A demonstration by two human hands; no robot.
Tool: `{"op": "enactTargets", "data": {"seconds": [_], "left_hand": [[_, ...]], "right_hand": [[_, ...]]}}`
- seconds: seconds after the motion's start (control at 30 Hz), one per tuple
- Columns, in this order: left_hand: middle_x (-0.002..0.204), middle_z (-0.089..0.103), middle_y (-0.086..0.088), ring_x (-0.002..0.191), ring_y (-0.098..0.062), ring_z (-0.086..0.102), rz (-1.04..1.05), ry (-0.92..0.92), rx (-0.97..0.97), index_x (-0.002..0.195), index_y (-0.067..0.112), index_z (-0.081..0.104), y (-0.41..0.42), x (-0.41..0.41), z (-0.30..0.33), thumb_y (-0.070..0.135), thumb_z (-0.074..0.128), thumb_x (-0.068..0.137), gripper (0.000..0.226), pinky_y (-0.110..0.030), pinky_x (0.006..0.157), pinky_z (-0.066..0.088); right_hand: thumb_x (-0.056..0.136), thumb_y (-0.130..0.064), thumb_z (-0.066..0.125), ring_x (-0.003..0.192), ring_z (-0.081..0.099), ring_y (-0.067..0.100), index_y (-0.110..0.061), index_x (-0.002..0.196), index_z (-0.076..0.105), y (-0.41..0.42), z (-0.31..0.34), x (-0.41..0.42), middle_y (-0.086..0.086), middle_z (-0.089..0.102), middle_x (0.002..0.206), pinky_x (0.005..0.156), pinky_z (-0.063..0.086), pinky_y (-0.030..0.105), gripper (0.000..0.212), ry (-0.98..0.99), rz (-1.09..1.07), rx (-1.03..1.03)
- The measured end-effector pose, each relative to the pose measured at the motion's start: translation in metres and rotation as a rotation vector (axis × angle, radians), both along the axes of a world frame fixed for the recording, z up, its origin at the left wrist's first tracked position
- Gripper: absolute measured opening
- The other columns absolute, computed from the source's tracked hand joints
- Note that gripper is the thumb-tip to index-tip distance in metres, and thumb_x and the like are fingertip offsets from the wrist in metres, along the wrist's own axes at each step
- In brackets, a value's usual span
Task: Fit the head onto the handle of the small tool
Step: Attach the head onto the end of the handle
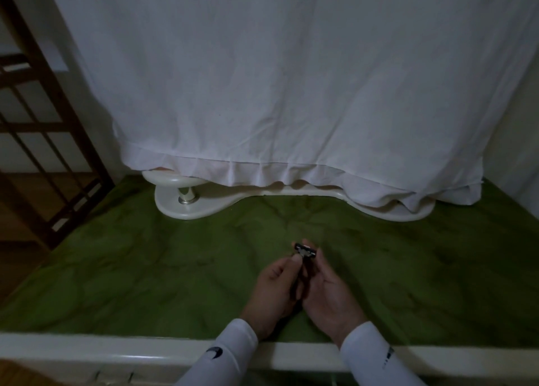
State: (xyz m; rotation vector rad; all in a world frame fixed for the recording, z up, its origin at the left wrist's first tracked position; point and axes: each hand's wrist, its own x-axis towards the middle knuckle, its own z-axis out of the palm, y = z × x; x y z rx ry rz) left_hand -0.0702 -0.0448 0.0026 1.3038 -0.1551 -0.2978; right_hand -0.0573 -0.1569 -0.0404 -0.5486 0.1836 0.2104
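A small dark razor is held upright between both hands above the green cloth (151, 269). Its head (305, 249), a short black and silver bar, sits at the top of the thin dark handle (300, 280). My left hand (274, 295) wraps the handle from the left, thumb tip just under the head. My right hand (329, 295) closes on it from the right, fingertips touching the head's right end. The lower part of the handle is hidden between my palms. Whether the head is locked on the handle I cannot tell.
A white sheet (291, 79) hangs over something at the back, its hem resting on a cream curved base (186, 210) with a short post. A cream rail (116, 353) runs along the near edge. A brown wooden lattice frame (43, 140) leans at the left.
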Motion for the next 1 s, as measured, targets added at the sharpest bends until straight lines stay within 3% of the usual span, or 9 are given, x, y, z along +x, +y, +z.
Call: {"op": "enactTargets", "data": {"seconds": [0.1,0.27,0.63,0.87,1.0], "left_hand": [[0.042,0.042,0.003,0.033,-0.005,0.032,0.017,0.019,0.002,0.062,0.012,0.05,-0.0006,0.0007,-0.0009,0.02,0.046,0.099,0.038,-0.015,0.034,0.028],[0.043,0.04,0.001,0.038,-0.009,0.031,0.035,0.028,0.029,0.071,0.005,0.051,-0.0011,0.0025,-0.0035,0.023,0.046,0.098,0.032,-0.019,0.038,0.028],[0.044,0.04,0.002,0.04,-0.009,0.032,0.07,0.052,0.059,0.059,0.016,0.049,-0.0011,0.0039,-0.0001,0.022,0.047,0.098,0.04,-0.02,0.039,0.028],[0.041,0.039,0.004,0.035,-0.006,0.029,0.059,0.03,0.074,0.072,0.006,0.049,-0.0004,0.0015,0.004,0.021,0.044,0.099,0.032,-0.016,0.035,0.027],[0.045,0.037,-0.001,0.039,-0.009,0.029,0.067,0.045,0.068,0.069,0.007,0.048,-0.0012,0.0017,0.0044,0.02,0.044,0.099,0.034,-0.02,0.038,0.025]], "right_hand": [[0.083,-0.038,0.055,0.104,0.068,0.026,-0.016,0.12,0.065,0.0008,0.0008,-0.0003,0.013,0.071,0.118,0.083,0.051,0.042,0.044,0.002,-0.003,-0.009],[0.086,-0.038,0.053,0.103,0.069,0.026,-0.015,0.113,0.071,0.0004,0.0013,-0.0018,0.013,0.072,0.115,0.071,0.059,0.037,0.04,-0.014,0.004,0.0],[0.086,-0.039,0.053,0.11,0.065,0.028,-0.017,0.112,0.072,0.0015,0.005,-0.0032,0.015,0.07,0.119,0.077,0.058,0.039,0.04,-0.018,0.008,-0.032],[0.084,-0.037,0.053,0.109,0.066,0.027,-0.015,0.119,0.066,0.0029,0.0077,-0.0038,0.013,0.069,0.121,0.084,0.051,0.042,0.042,-0.005,-0.021,-0.034],[0.085,-0.038,0.052,0.112,0.064,0.027,-0.014,0.121,0.064,0.0041,0.0092,-0.0048,0.015,0.069,0.122,0.084,0.053,0.04,0.044,-0.01,-0.019,-0.068]]}}
